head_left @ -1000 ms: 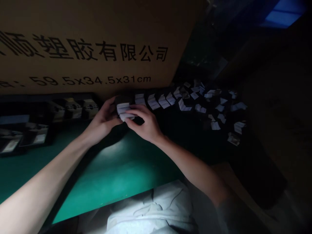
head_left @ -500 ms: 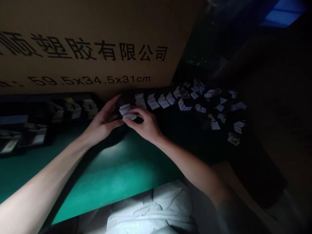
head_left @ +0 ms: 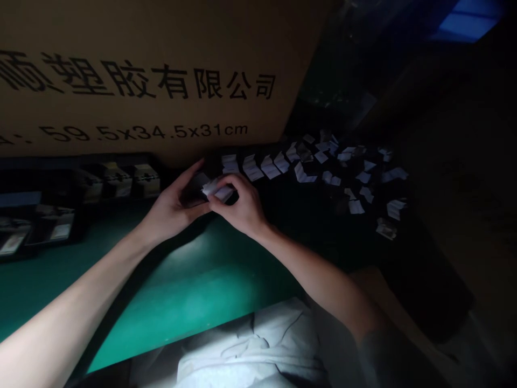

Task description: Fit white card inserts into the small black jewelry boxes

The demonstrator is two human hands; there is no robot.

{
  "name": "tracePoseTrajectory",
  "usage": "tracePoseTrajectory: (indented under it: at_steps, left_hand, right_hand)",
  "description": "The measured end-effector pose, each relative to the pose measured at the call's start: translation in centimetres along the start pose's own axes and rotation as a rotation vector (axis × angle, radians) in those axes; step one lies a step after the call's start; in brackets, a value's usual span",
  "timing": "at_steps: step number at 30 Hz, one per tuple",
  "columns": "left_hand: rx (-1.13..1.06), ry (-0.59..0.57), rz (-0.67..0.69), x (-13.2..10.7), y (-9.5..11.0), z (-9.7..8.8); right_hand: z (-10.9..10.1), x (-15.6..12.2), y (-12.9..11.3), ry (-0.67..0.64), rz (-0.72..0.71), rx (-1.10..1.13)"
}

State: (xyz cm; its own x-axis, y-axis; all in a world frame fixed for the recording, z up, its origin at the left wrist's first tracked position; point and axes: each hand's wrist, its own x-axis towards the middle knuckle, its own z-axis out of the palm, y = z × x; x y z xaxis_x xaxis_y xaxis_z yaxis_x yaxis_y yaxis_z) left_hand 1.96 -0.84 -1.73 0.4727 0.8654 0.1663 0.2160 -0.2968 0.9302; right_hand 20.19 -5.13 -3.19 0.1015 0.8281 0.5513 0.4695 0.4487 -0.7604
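Note:
My right hand [head_left: 242, 207] pinches a small white folded paper [head_left: 214, 187] between thumb and fingertips. Facing it, my left hand [head_left: 173, 210] curves its thumb and fingers around a small dark box-like piece [head_left: 197, 183], which lies in shadow and is partly hidden. The folded paper is right at the near side of this dark piece; whether it is partly inside, I cannot tell. A row of similar creased white papers [head_left: 252, 168] lies just beyond my right hand.
A big printed cardboard carton [head_left: 161, 32] stands behind the work spot. Dark boxes with pale labels [head_left: 117, 180] sit at left on the green tabletop [head_left: 202, 280]. Loose folded slips [head_left: 364, 177] are scattered at right, in dim light. Grey cloth [head_left: 258, 345] covers my lap.
The white paper has changed from lying spread open to being bunched between my right fingers. Both hands have shifted slightly, and the dark piece has tilted in my left hand.

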Motion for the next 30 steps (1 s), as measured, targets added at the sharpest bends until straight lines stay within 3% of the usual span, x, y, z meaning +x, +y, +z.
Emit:
tracePoseTrajectory:
  at_steps: [14,22,30]
  left_hand:
    - [0.011,-0.013,-0.071,0.0,0.2,-0.2]
    - [-0.133,-0.014,-0.180,0.3,0.5,-0.6]
    - [-0.346,-0.013,-0.176,0.8,0.4,-0.7]
  right_hand:
    - [0.0,0.0,0.3,-0.024,-0.059,-0.059]
    - [-0.5,0.4,0.6,-0.046,-0.061,-0.020]
    - [-1.3,1.0,2.0,-0.163,-0.143,-0.066]
